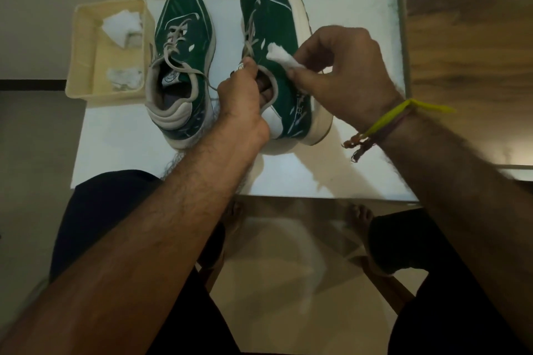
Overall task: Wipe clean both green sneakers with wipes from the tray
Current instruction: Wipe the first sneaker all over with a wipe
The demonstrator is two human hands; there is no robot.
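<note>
Two green sneakers sit on a white table (121,153). The left sneaker (184,37) rests flat, laces loose. The right sneaker (274,14) is tilted onto its side, sole facing right. My left hand (242,101) grips its collar, fingers hooked inside the opening. My right hand (343,72) pinches a folded white wipe (281,56) pressed against the sneaker's green side panel. A cream tray (83,46) stands left of the shoes, holding a clean white wipe (121,24) at the far end and a crumpled greyish wipe (124,78) at the near end.
A wooden surface (467,52) adjoins the table's right edge. Below the near table edge, glass shows my bare feet (357,213) and dark-clad knees. A wall runs behind the table.
</note>
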